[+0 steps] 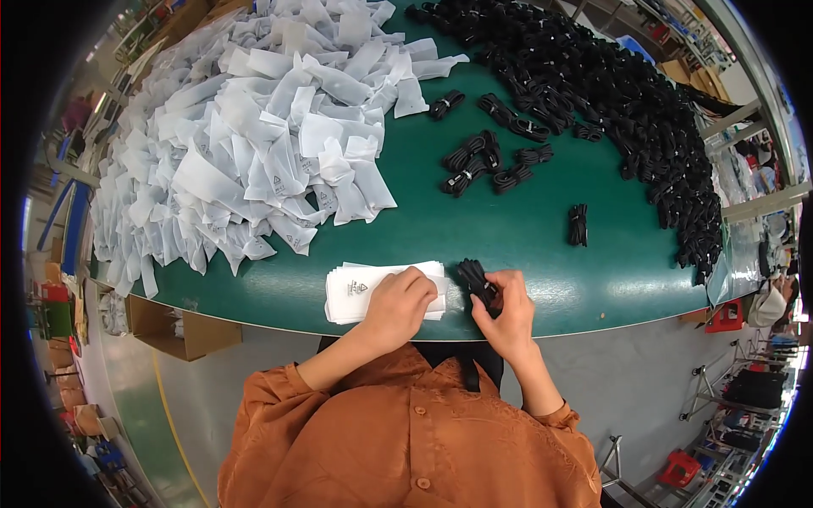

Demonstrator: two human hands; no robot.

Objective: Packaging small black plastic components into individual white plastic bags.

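A stack of flat white paper bags [342,298] with dark print lies at the near edge of the green table. My left hand [398,306] rests over the right part of the stack, its fingers curled in a pinch at the end of the top bag. Just to the right, my right hand [510,317] grips a folded bundle of black cable [476,279] between thumb and fingers. The bundle's upper end points away from me, close to the bags' right end. My fingers hide part of both the bag and the cable.
A big heap of filled white bags [246,144] covers the table's left side. Black cable bundles are piled [631,127] along the right, with several loose bundles [467,161] nearer the middle and a single bundle [577,225] apart. An open cardboard box [190,332] stands below the table's left edge.
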